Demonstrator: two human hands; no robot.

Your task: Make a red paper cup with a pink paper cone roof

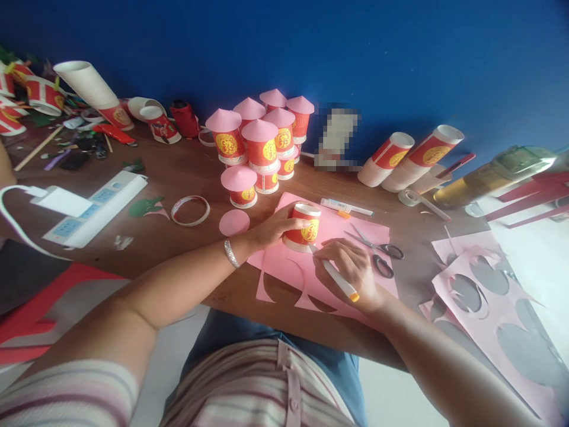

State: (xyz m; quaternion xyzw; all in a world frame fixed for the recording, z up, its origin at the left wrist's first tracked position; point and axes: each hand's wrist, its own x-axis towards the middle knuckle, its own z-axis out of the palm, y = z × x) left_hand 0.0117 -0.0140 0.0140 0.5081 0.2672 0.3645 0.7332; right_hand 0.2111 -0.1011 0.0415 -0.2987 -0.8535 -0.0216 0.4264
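My left hand (272, 228) is wrapped around a red and white paper cup (306, 230) with a yellow emblem, holding it over pink paper (368, 226). In my right hand (349, 267) is a white marker pen (338, 279) with an orange end. Its tip points at the cup's lower edge; whether it touches cannot be made out. Black-handled scissors (373, 245) lie open on the paper, right of my right hand. Beyond the cup lies another white marker (347, 206), near an orange cap (344, 214). A pink paper disc (234, 223) rests left of my left hand.
Several red cups with pink cone roofs (262, 130) stand stacked behind. A tape roll (190, 224) and power strip (95, 207) lie left. Cup stacks (386, 160), a bottle (489, 175) and cut pink sheets (480, 320) are right. Craft scraps (66, 160) clutter the far left.
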